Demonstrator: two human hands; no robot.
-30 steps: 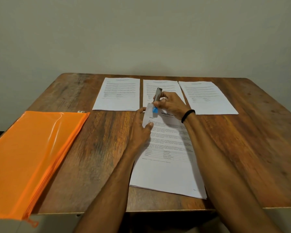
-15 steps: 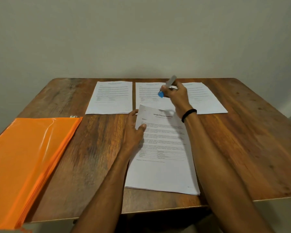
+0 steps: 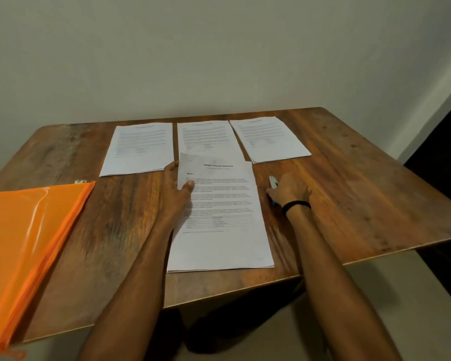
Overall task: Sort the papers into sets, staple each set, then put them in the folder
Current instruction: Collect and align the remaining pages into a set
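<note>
Head view. Gripping the front paper set (image 3: 219, 217) at its upper left edge with the left hand (image 3: 177, 196): thumb lying across the top page, other fingers (image 3: 171, 169) curling along the edge, with no telling whether reaching beneath. Lying lengthwise on the wooden surface (image 3: 349, 204), with the far edge overlapping the middle paper set (image 3: 206, 136) just behind. Covering the stapler (image 3: 272, 181) with the right hand (image 3: 290, 192) just right of the front paper set, fingers curling round it, silver tip poking out beyond them, down at the surface. Wearing a black band (image 3: 296, 205) on that wrist. Lying behind and left of the front paper set, the left paper set (image 3: 141, 149); behind and right, the right paper set (image 3: 270, 138). Lying well left of the front paper set and hanging over the near edge, the orange folder (image 3: 29, 243), zip pull (image 3: 80, 181) sitting at its far corner.
</note>
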